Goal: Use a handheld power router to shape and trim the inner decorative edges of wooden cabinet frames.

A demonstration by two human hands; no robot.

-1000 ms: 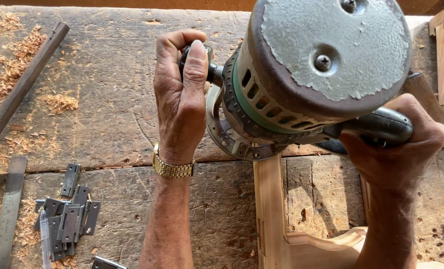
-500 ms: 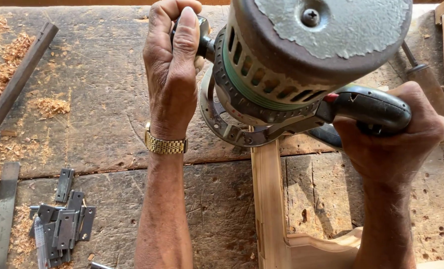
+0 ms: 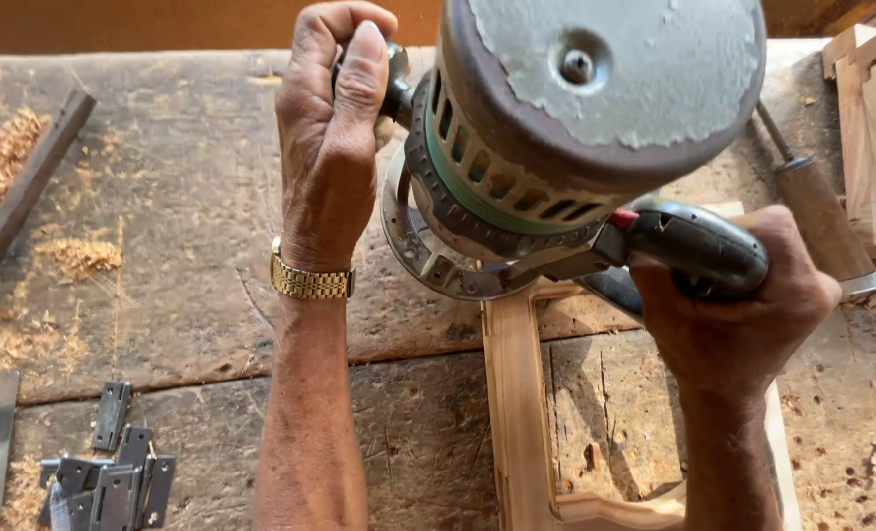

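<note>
Gripping the router (image 3: pixel 566 138) from both sides, the person held it over the far end of a pale wooden frame (image 3: pixel 516 413) that lay on the worn bench (image 3: pixel 162 256). The left hand (image 3: pixel 330 157) was clenched around the dark knob (image 3: pixel 395 93) on the tool's left side, thumb pressed along the top, a gold watch (image 3: pixel 310 282) at the wrist. The right hand (image 3: pixel 743 315) was wrapped tight around the black handle (image 3: pixel 698 246) on the right, which sat lower and nearer the person than the knob. The round metal base (image 3: pixel 438 261) rested at, or just above, the top of the frame's left rail; contact could not be made out under the motor housing. That rail ran lengthwise from the base straight back toward the person, between the two forearms, so the frame's long axis pointed away from the body and lay crosswise to the line joining the two grips. The left forearm ran just beside the rail, the right one crossed over the frame's opening. Hinges (image 3: pixel 113 472) lay near the left edge, shavings (image 3: pixel 84 256) farther off, and a wooden-handled tool (image 3: pixel 821 221) lay to the right.
</note>
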